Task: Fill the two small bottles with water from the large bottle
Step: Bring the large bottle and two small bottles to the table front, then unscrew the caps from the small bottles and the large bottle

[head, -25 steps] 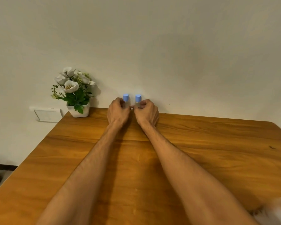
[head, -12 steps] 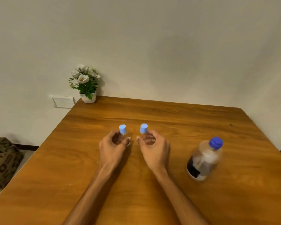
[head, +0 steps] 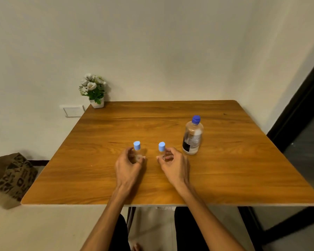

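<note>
Two small clear bottles with light-blue caps stand upright mid-table, a hand's width apart. My left hand (head: 128,167) curls round the body of the left small bottle (head: 136,146), thumb and fingers on either side. My right hand (head: 176,166) holds the right small bottle (head: 161,146) the same way, so the lower part of each bottle is partly hidden by fingers. The large bottle (head: 192,137), clear with a dark-blue cap and a dark label, stands capped and upright just right of my right hand, untouched.
The wooden table (head: 170,116) stands against a pale wall. A small white pot of white flowers (head: 95,92) sits at its far left corner, above a wall socket (head: 72,111). A patterned bag (head: 11,175) lies on the floor at left; a dark door frame (head: 297,113) rises at right.
Both hands have drawn the small bottles from the table's far edge by the wall to its middle and moved them slightly apart. The view has pulled back, and the large bottle now shows.
</note>
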Motion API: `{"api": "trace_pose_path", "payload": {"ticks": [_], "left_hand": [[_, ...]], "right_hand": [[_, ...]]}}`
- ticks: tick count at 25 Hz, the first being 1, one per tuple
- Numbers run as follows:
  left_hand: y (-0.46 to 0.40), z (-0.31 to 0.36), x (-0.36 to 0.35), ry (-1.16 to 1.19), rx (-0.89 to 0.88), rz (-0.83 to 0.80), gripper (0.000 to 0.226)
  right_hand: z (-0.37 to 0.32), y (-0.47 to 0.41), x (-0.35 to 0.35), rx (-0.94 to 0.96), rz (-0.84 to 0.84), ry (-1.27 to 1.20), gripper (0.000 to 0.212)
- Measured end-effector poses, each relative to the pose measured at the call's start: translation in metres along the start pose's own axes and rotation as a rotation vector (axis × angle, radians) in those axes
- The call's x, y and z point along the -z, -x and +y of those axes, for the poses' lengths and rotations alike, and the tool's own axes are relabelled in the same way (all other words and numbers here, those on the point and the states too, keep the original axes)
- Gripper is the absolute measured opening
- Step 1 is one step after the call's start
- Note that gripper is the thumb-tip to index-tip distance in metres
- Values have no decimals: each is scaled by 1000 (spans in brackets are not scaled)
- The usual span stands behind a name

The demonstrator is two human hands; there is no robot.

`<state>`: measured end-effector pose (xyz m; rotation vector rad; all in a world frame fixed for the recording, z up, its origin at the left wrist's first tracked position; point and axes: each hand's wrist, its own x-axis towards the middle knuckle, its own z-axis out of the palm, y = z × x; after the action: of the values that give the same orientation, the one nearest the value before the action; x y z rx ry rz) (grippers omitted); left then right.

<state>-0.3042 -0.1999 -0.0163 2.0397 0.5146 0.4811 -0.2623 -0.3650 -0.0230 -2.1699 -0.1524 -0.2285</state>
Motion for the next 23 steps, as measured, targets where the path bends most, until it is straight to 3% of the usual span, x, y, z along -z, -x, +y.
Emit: {"api": "trace_pose_path", "payload": {"ticks": [3,6,8,10,14,16,19,21,23], "left_hand": [[28,10,1,19,4,81,68],[58,27,-3,116,-206,179,37],[61,51,-7,167,-366,150,22],[50,88,-18,163,-523,94,16],[8,161,-48,-175,-783,-104,35],[-15,183,-63,-416,-866,-268,46],[-38,197,-73,-614,-935,-475,43],[-42,199,-77,-617,-965,-490,33],[-39,197,-83,-513,-958,-398,30]], "right_hand": [[-3,9,14,-17,8,-91,64],[2,19,39,-52,254,-198,45],[4,15,57,-66,430,-242,35],[8,-1,76,-88,499,-257,43],[10,-43,94,-137,256,-248,83],[11,-58,95,-94,146,-246,82],[21,-67,101,-47,81,-270,75],[29,-65,110,-40,84,-274,80],[35,-57,120,-27,114,-266,82]]}}
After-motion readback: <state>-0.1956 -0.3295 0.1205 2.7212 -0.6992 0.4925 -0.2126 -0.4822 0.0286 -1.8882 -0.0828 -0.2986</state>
